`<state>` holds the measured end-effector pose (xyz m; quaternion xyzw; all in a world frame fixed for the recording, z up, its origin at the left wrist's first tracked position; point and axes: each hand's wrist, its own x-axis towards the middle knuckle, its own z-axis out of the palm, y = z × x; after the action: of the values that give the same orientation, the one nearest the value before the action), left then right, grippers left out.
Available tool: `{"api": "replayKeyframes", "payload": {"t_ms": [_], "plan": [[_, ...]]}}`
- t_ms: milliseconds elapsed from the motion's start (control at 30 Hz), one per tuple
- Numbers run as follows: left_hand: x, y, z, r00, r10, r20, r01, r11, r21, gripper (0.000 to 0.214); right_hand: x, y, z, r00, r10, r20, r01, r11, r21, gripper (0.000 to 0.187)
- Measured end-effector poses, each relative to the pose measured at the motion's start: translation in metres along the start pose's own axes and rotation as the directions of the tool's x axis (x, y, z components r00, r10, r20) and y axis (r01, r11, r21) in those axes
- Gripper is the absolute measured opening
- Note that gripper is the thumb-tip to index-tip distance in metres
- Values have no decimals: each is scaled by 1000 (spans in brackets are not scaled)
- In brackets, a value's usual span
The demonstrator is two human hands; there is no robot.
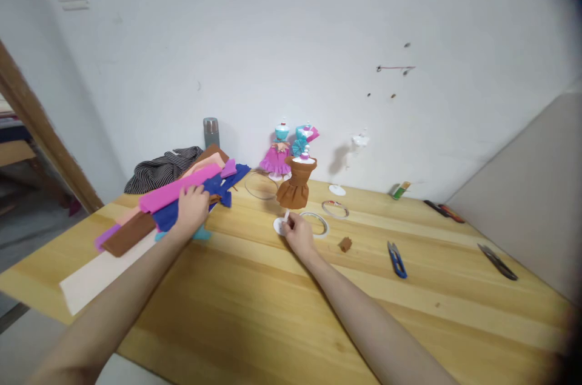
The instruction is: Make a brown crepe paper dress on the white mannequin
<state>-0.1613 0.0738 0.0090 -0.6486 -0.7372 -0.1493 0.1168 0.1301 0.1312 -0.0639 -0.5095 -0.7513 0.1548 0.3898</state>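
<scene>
My left hand rests with fingers curled on a stack of crepe paper rolls in pink, blue, brown and white at the left of the wooden table. My right hand pinches the white round base and stem of a small mannequin stand. That stand carries a brown paper dress. Behind it stand a pink-dressed mannequin and a teal and pink one.
Two tape rings lie right of my right hand, with a brown scrap and blue snips. Black scissors, a glue tube, a bare white stand, a grey flask and striped cloth sit near the wall.
</scene>
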Motion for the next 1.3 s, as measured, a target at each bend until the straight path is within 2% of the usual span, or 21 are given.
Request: {"api": "replayKeyframes", "payload": {"t_ms": [100,200,267,367,467,633,700,767,867,967,1100,1133,1200,1300], "plan": [[18,-21,-12,997,-71,-3,71,996,-52,31,0,0,0,1000,-6,8,6,1000,7,9],[26,-27,-18,996,-95,2,94,983,-156,26,-1,-2,-1,1000,-2,9,2,1000,26,9],[25,-22,-19,996,-84,-10,79,963,-257,23,0,-3,-2,1000,7,0,-7,999,42,9],[20,-2,-18,997,-72,-17,57,891,-450,24,-1,-5,-4,999,33,-31,-30,997,72,11],[17,22,-17,997,-67,43,79,743,-665,29,-1,-7,-7,994,75,-79,-66,992,111,14],[6,59,-8,970,27,241,211,389,-897,45,-1,-7,-11,980,135,-147,-106,977,186,33],[-5,71,0,947,87,308,273,283,-919,46,-3,-9,-11,981,126,-148,-93,972,214,39],[-20,80,10,927,136,350,315,223,-922,42,-7,-14,-10,987,93,-129,-60,969,241,41],[-37,89,21,912,182,367,330,201,-922,28,-17,-26,-10,999,2,-54,13,962,273,40],[-45,91,24,906,217,364,327,188,-926,18,-25,-38,-14,993,-100,58,78,950,302,25],[-47,90,19,900,239,364,341,132,-931,26,-26,-44,-15,968,-169,185,88,920,381,21],[-48,91,18,902,238,361,343,113,-932,29,-25,-44,-13,963,-171,208,74,911,406,16],[-51,93,16,900,239,365,359,71,-931,35,-22,-42,-10,959,-159,234,39,893,448,20],[-55,96,15,875,258,409,420,13,-907,45,-18,-37,-7,950,-153,272,-10,857,516,21]]}}
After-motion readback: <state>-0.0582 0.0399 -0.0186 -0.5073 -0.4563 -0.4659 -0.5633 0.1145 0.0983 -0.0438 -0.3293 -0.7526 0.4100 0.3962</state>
